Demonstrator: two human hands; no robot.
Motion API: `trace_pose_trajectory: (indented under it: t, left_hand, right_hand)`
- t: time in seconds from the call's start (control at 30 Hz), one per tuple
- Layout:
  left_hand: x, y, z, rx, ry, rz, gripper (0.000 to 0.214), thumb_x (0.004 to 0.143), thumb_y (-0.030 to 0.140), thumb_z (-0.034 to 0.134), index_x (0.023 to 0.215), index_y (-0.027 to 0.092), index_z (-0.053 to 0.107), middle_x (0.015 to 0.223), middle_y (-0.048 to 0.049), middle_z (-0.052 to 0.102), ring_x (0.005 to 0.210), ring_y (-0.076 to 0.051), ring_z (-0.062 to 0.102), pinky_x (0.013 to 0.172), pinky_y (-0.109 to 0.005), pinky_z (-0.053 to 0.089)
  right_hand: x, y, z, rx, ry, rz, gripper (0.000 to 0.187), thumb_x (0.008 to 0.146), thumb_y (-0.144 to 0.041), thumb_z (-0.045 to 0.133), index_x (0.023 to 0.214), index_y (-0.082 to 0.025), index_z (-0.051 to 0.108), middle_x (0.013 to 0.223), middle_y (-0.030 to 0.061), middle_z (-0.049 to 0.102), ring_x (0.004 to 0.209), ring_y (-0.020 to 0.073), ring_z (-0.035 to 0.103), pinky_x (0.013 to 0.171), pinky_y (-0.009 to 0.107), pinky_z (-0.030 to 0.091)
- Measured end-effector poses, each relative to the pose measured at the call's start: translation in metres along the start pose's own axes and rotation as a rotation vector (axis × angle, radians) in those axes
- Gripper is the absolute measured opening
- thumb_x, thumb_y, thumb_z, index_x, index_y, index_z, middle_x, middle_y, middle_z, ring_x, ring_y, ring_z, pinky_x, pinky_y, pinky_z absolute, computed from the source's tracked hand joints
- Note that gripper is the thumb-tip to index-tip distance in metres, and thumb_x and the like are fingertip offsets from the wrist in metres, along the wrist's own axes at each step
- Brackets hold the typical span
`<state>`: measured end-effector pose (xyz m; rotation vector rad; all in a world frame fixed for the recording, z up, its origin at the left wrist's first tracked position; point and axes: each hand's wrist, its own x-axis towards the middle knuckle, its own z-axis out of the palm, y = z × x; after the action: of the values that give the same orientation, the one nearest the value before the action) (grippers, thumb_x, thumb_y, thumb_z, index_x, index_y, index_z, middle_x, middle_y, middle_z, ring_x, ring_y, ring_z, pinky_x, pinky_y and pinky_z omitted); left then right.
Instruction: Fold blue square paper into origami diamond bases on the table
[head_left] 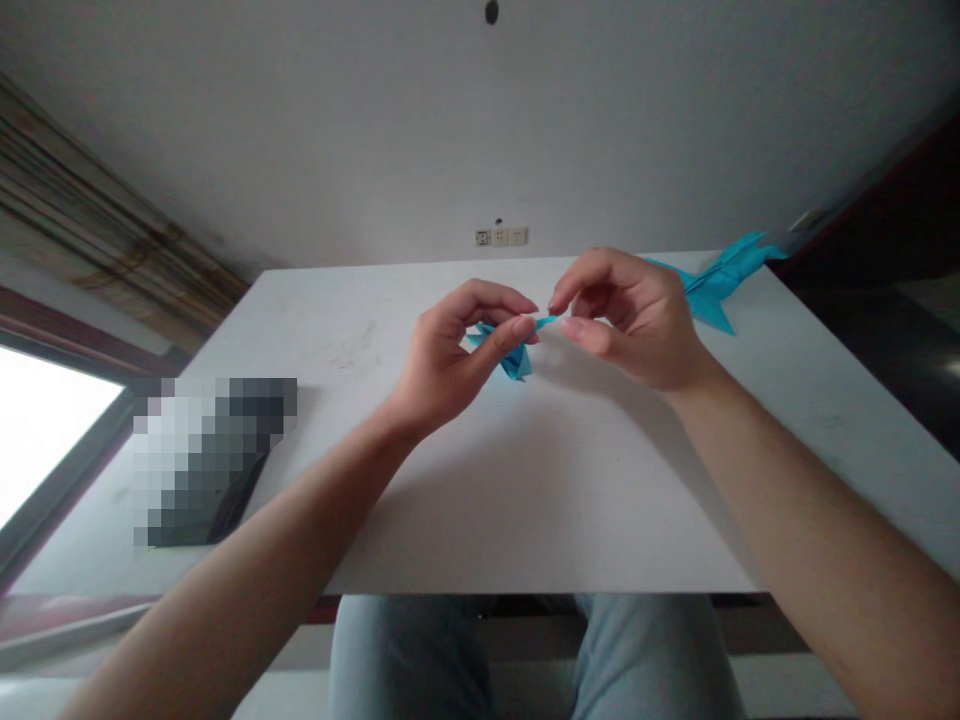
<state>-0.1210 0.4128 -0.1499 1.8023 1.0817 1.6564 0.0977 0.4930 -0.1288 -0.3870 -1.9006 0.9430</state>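
A small folded model of blue origami paper (511,358) sits in the air above the middle of the table, its crisp creases forming several pointed flaps. The lower flaps hang below the left hand (457,360), and one narrow, tapering point runs rightward out of the grip. The left hand curls around the model, pinching it between thumb and fingers. That thin point reaches across the small gap between the hands to the right hand (622,320), whose thumb and forefinger close on its tip while the other fingers curl loosely.

A larger blue origami figure (724,285) lies at the far right corner of the white table (570,500), partly behind the right hand, with long pointed parts, one of them jutting past the table's edge. To the left, near the table's edge, stands a pixelated object (210,460) that cannot be made out. Beyond the table, a white wall (480,120) carries a socket panel (501,236). A striped curtain (97,210) hangs at far left above a bright window (45,430), and the person's light blue jeans (409,660) show below the near edge.
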Motion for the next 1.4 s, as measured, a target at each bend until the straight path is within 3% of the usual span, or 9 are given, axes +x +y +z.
trace_pose_trajectory:
  t: [0.23, 0.37, 0.57, 0.77, 1.07, 1.23, 1.4]
  left_hand:
    - [-0.001, -0.001, -0.001, 0.064, 0.033, 0.049, 0.056, 0.101, 0.077, 0.091, 0.101, 0.023, 0.075, 0.094, -0.005, 0.083, 0.087, -0.019, 0.083, 0.082, -0.033, 0.07]
    - [-0.002, -0.001, -0.001, 0.081, 0.042, 0.05, 0.054, 0.101, 0.074, 0.091, 0.101, 0.023, 0.076, 0.095, -0.0053, 0.083, 0.088, -0.02, 0.084, 0.083, -0.034, 0.071]
    - [-0.002, -0.005, -0.002, 0.091, 0.056, 0.097, 0.049, 0.102, 0.069, 0.093, 0.1, 0.023, 0.077, 0.095, -0.0051, 0.083, 0.086, -0.019, 0.083, 0.083, -0.034, 0.071]
    - [-0.004, -0.004, -0.005, 0.217, 0.05, 0.133, 0.037, 0.101, 0.057, 0.097, 0.104, 0.024, 0.08, 0.096, -0.0038, 0.084, 0.09, -0.021, 0.084, 0.09, -0.038, 0.071]
    - [-0.007, -0.004, -0.007, 0.319, 0.111, 0.161, 0.03, 0.1, 0.051, 0.098, 0.104, 0.026, 0.082, 0.095, -0.003, 0.087, 0.092, -0.023, 0.085, 0.096, -0.042, 0.07]
    - [-0.007, -0.004, -0.005, 0.256, 0.107, 0.112, 0.037, 0.099, 0.054, 0.1, 0.111, 0.026, 0.079, 0.095, -0.0032, 0.086, 0.095, -0.024, 0.088, 0.094, -0.041, 0.071]
    - [-0.007, -0.003, -0.003, 0.246, 0.089, 0.098, 0.04, 0.099, 0.059, 0.1, 0.109, 0.026, 0.079, 0.097, -0.0041, 0.087, 0.099, -0.025, 0.09, 0.097, -0.042, 0.071]
  right_hand:
    - [0.003, 0.002, 0.0, 0.019, -0.05, -0.059, 0.019, 0.098, -0.043, 0.099, 0.096, -0.026, 0.089, 0.091, 0.0002, 0.082, 0.066, 0.0118, 0.058, 0.054, 0.029, 0.047]
    - [0.003, 0.002, -0.001, 0.023, -0.043, -0.097, 0.017, 0.095, -0.039, 0.102, 0.105, -0.028, 0.094, 0.096, -0.0002, 0.086, 0.066, 0.0117, 0.06, 0.053, 0.029, 0.046]
    - [0.005, 0.0, -0.003, -0.038, -0.037, -0.035, 0.024, 0.091, -0.05, 0.107, 0.097, -0.03, 0.096, 0.087, 0.0006, 0.083, 0.067, 0.0146, 0.06, 0.054, 0.032, 0.045]
    - [0.005, -0.002, -0.004, -0.014, -0.027, -0.012, 0.023, 0.089, -0.05, 0.108, 0.095, -0.03, 0.096, 0.087, 0.0005, 0.083, 0.067, 0.015, 0.061, 0.056, 0.033, 0.045]
    - [0.003, 0.009, -0.008, 0.001, 0.077, 0.005, 0.021, 0.094, -0.046, 0.104, 0.104, -0.031, 0.095, 0.088, 0.0017, 0.079, 0.07, 0.0166, 0.06, 0.053, 0.033, 0.043]
    - [0.004, 0.007, -0.007, 0.032, -0.03, 0.002, 0.031, 0.085, -0.048, 0.111, 0.104, -0.03, 0.095, 0.097, 0.0018, 0.082, 0.072, 0.0157, 0.062, 0.055, 0.032, 0.044]
    - [0.005, 0.005, -0.004, 0.027, -0.073, 0.005, 0.026, 0.087, -0.049, 0.109, 0.098, -0.03, 0.095, 0.092, 0.0013, 0.082, 0.073, 0.0154, 0.063, 0.056, 0.032, 0.041]
